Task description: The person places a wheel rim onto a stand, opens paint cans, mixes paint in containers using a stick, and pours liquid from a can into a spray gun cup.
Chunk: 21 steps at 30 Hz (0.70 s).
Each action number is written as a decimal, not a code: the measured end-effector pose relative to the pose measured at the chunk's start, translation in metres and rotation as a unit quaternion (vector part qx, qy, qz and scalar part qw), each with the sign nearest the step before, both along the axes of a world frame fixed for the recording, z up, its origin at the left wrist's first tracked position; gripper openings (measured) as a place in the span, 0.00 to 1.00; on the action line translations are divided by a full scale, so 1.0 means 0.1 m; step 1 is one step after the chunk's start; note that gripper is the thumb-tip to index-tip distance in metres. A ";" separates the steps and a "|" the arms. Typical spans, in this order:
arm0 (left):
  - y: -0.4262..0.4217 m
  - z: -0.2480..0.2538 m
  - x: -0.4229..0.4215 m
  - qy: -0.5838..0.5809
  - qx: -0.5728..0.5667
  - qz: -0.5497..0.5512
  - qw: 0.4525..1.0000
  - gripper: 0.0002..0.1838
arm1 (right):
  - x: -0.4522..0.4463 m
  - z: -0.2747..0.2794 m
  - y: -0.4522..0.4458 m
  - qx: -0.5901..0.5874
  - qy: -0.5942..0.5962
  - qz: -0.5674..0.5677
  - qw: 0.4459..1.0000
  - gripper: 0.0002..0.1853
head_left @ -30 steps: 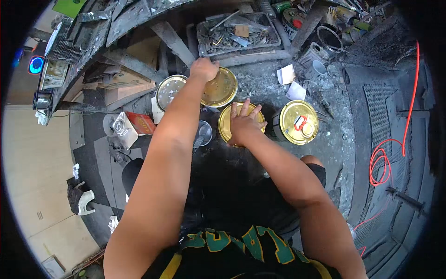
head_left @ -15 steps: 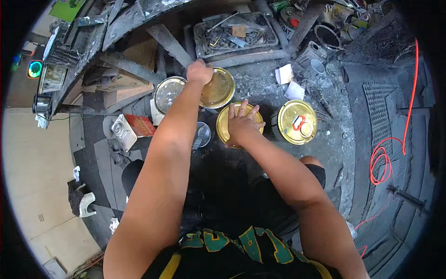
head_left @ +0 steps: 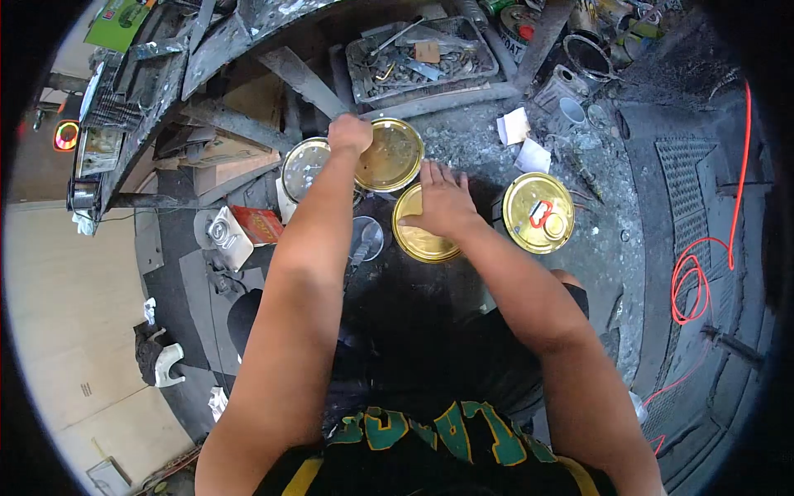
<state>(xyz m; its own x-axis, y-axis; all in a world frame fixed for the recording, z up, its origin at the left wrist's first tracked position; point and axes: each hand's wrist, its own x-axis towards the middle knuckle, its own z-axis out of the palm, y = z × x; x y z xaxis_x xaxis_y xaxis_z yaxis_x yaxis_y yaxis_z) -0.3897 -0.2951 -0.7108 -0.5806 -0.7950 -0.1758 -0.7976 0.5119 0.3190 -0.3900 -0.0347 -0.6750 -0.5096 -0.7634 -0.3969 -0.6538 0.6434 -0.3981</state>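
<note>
My left hand (head_left: 351,133) is closed at the left rim of a gold round lid (head_left: 392,157); its curled fingertips are hidden, so what they grip does not show. Lying on a second gold round lid (head_left: 415,237), nearer to me, is my right hand (head_left: 447,202), flat with fingers stretched out and thumb apart. To its right stands a gold-topped can (head_left: 521,217) with a red pull ring and a round cap. A speckled round lid (head_left: 304,169) is partly covered by my left forearm. Below that, a clear plastic cup (head_left: 369,237) has a brush-like tool in it.
A rectangular tin (head_left: 229,239) with a red side lies at left. Beyond the lids is a cluttered metal tray (head_left: 422,59) under a splattered bench (head_left: 240,50). White papers (head_left: 514,126) lie at the back right, and a red hose (head_left: 691,289) coils at the far right.
My right hand has slid toward the far right part of its lid, and its spread fingers have drawn closer together. My left hand stays at the rim. The whole view has shifted slightly.
</note>
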 end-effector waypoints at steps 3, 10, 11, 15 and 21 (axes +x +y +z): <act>-0.04 -0.01 -0.06 -0.037 0.029 0.036 0.998 0.26 | -0.03 -0.09 -0.04 -0.030 -0.032 0.001 0.999 0.69; 0.07 0.09 -0.18 -0.050 0.061 0.109 0.991 0.27 | -0.05 -0.09 -0.09 -0.010 -0.049 -0.002 0.999 0.70; 0.05 0.04 -0.18 -0.048 0.053 0.108 0.992 0.28 | -0.06 -0.11 -0.08 -0.010 -0.047 0.001 0.999 0.70; -0.03 -0.09 -0.19 -0.055 0.040 0.099 0.993 0.30 | -0.06 -0.05 -0.06 -0.015 -0.059 0.002 0.998 0.70; -0.11 -0.18 -0.22 -0.069 0.040 0.102 0.992 0.33 | -0.06 -0.09 -0.03 -0.034 -0.075 -0.008 0.997 0.70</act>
<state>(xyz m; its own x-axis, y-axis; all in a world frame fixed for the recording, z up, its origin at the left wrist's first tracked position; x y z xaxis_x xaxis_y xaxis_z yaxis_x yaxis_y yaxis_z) -0.4116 -0.3063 -0.7286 -0.3749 -0.8738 -0.3096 -0.9208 0.3122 0.2338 -0.3959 -0.0373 -0.6841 -0.4614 -0.7830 -0.4172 -0.5737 0.6220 -0.5330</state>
